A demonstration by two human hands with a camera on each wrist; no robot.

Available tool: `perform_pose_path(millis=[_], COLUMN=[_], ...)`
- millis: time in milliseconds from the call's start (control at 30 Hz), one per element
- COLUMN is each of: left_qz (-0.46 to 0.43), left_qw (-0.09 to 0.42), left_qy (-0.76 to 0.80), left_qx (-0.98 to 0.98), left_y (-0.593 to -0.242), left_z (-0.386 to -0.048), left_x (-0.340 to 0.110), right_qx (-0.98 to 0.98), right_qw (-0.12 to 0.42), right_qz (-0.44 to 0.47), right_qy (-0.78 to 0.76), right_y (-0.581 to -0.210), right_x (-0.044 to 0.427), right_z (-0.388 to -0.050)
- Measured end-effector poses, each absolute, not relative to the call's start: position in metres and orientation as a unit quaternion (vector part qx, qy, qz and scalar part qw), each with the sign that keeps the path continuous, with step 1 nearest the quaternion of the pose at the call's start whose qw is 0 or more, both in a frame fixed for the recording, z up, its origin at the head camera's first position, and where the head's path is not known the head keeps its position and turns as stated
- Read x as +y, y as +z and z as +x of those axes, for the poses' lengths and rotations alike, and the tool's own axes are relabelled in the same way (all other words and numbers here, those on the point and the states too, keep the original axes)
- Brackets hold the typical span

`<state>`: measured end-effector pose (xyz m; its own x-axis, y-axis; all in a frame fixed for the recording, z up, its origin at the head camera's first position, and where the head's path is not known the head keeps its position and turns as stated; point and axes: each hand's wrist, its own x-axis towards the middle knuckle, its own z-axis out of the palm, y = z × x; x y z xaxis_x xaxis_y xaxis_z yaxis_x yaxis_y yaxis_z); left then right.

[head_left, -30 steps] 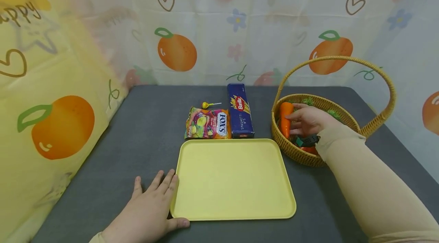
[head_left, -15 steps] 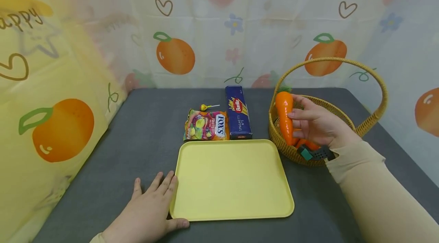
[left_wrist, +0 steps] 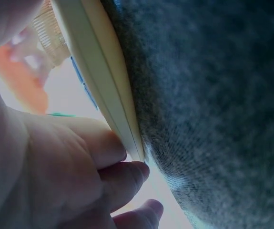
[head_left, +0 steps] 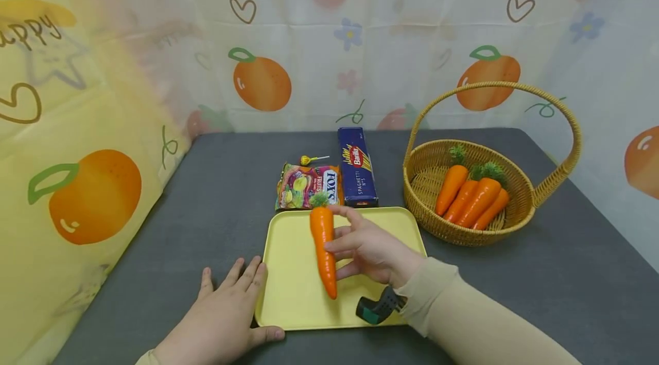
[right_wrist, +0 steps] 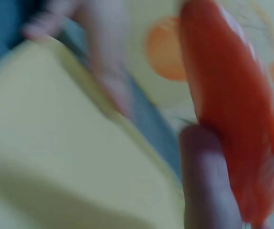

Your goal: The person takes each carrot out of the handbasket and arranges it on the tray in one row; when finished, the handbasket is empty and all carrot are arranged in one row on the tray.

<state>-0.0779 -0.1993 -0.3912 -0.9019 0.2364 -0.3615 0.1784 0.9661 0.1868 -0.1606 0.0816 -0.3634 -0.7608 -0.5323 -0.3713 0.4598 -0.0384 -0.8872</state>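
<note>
My right hand (head_left: pixel 368 248) pinches an orange carrot (head_left: pixel 323 250) between thumb and fingers, holding it above the yellow tray (head_left: pixel 288 308). The carrot's green tuft points to the back and its tip toward me. In the right wrist view the carrot (right_wrist: pixel 232 105) looks large, with the thumb against its side. My left hand (head_left: pixel 221 310) lies spread with straight fingers at the tray's left edge, its fingertips and thumb touching the rim. Close up in the left wrist view, fingers meet the tray's edge (left_wrist: pixel 101 71) over the dark cloth.
A wicker basket (head_left: pixel 417 182) with a tall handle stands at the right, with several carrots (head_left: pixel 481 202) inside. Behind the tray lie a FOX'S candy bag (head_left: pixel 304 185), a blue Barilla spaghetti box (head_left: pixel 357 167) and a yellow lollipop (head_left: pixel 306 160). A patterned curtain (head_left: pixel 309 27) hangs behind.
My right hand has lifted one carrot out of the basket and carried it left over the tray. My left hand has stayed at the tray's edge.
</note>
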Motion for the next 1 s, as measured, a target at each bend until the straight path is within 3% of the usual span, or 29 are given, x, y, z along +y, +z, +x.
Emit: perform_pose_path(millis=[233, 500, 767, 1000], left_qz=[0.108, 0.099, 0.09, 0.088], left_qw=[0.204, 0.215, 0.222, 0.229], left_qy=[0.068, 0.08, 0.081, 0.069], left_qx=[0.971, 0.968, 0.967, 0.967], left_y=[-0.39, -0.391, -0.392, -0.391], left_z=[-0.083, -0.086, -0.088, -0.088], left_x=[-0.197, -0.197, -0.197, -0.195], right_qx=[0.618, 0.658, 0.665, 0.629], right_qw=[0.345, 0.34, 0.33, 0.236], right_qz=[0.026, 0.028, 0.038, 0.03], right_qy=[-0.707, -0.672, -0.668, -0.74], right_y=[-0.389, -0.384, -0.374, -0.329], right_x=[0.025, 0.009, 0.026, 0.087], right_z=[-0.145, -0.14, -0.14, -0.158])
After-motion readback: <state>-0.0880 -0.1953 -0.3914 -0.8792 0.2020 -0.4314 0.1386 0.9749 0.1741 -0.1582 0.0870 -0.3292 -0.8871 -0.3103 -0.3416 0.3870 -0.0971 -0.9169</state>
